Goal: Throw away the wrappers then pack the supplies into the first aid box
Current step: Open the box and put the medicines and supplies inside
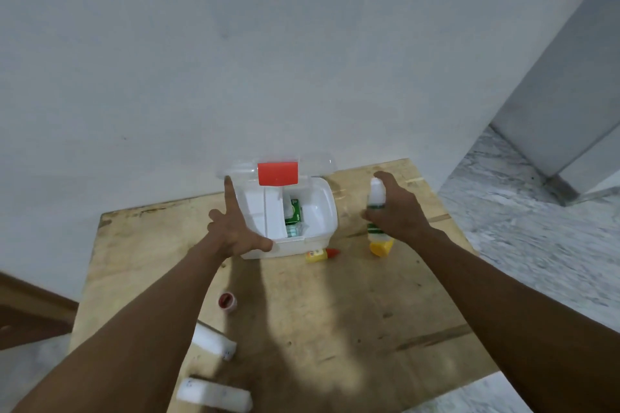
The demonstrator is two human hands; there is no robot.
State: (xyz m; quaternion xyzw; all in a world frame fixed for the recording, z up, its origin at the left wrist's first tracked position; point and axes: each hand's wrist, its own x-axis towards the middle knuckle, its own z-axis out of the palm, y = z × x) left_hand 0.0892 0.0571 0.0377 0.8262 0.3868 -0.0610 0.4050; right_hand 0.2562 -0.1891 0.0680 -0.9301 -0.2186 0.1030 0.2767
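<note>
While left hand splayed on first aid box, right hand gripping bottle, upright, white cap up.

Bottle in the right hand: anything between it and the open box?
Nothing visible. The bottle in the right hand is just right of the box; the lid is up, the left hand on the box's left side.

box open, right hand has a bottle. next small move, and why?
Probably carry the bottle held in the right hand leftward over the first aid box and lower it into the open right-hand section. The lid is up, the left hand rests at the box's near left corner with a finger up by the lid, and that section looks bare beside the green pack.
</note>
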